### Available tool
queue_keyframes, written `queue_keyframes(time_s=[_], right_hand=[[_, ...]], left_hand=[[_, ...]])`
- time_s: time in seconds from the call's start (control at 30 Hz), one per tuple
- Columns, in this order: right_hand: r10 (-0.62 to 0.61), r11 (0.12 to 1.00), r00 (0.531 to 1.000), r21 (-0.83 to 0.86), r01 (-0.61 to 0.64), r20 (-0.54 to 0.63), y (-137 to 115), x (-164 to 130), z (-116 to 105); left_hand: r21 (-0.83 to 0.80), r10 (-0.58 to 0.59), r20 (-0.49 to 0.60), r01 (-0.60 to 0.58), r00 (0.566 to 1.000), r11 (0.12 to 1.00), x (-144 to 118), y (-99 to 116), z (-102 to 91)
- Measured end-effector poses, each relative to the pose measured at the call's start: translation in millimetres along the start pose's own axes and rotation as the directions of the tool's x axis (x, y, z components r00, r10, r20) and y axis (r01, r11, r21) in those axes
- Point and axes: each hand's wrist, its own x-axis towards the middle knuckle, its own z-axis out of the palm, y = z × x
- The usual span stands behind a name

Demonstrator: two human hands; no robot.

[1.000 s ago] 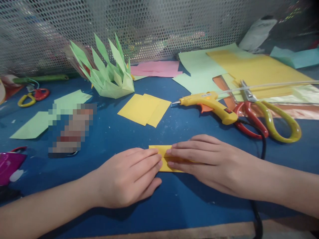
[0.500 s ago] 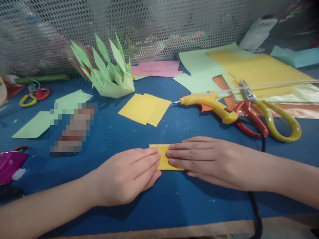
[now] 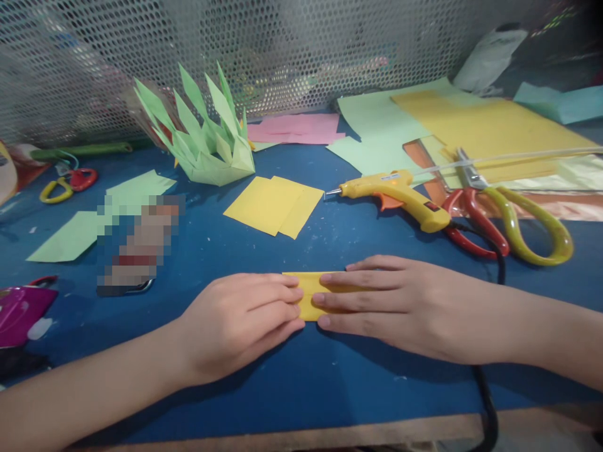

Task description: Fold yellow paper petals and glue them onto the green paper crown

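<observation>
A small folded yellow paper lies flat on the blue table, near the front edge. My left hand presses its left end with flat fingers. From the other side, my right hand lies over its right part, fingers stretched and pressing down. The fingertips of both hands nearly meet over the paper, and most of the sheet is hidden under them.
Two yellow paper squares lie behind the hands. A green folded paper model stands at the back. A yellow glue gun and large scissors lie to the right, beside green and yellow sheets. Small scissors lie far left.
Both hands have slid slightly over the folded yellow paper, pressing it flatter; my left fingers have curled a little. The paper has stayed in place.
</observation>
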Motion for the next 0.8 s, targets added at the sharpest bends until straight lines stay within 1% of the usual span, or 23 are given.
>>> queue_keyframes(time_s=[0.13,0.23,0.33,0.43,0.53,0.67,0.8], right_hand=[[0.011,1.0,1.0,0.001,-0.011,-0.007,-0.3,0.7,0.4],[0.014,1.0,1.0,0.014,-0.014,-0.014,0.8,0.8,-0.6],[0.015,0.999,1.0,0.045,-0.015,-0.005,1.1,1.1,-1.7],[0.023,0.996,1.0,0.081,-0.023,0.003,0.4,1.0,-2.6],[0.02,0.996,0.999,0.085,-0.017,-0.033,0.6,-0.4,-3.9],[-0.036,0.998,0.996,0.05,0.04,-0.08,3.3,-2.2,-5.3],[-0.082,0.997,0.988,-0.026,0.079,-0.128,4.8,-2.2,-4.2]], left_hand=[[-0.112,-0.074,0.013,0.075,0.997,0.991,2.3,-4.4,-0.7],[-0.122,-0.054,0.066,0.061,0.996,0.991,2.8,-6.3,-3.0],[-0.055,-0.005,0.141,0.013,0.99,0.998,1.8,-5.5,-6.9],[0.018,0.043,0.183,-0.047,0.982,0.999,0.2,-3.7,-9.3],[0.038,0.121,0.183,-0.13,0.976,0.991,-0.8,-3.7,-9.6],[0.061,0.18,0.146,-0.19,0.973,0.98,0.3,-6.4,-11.3],[0.077,0.308,0.162,-0.323,0.938,0.943,2.8,-7.8,-14.3]])
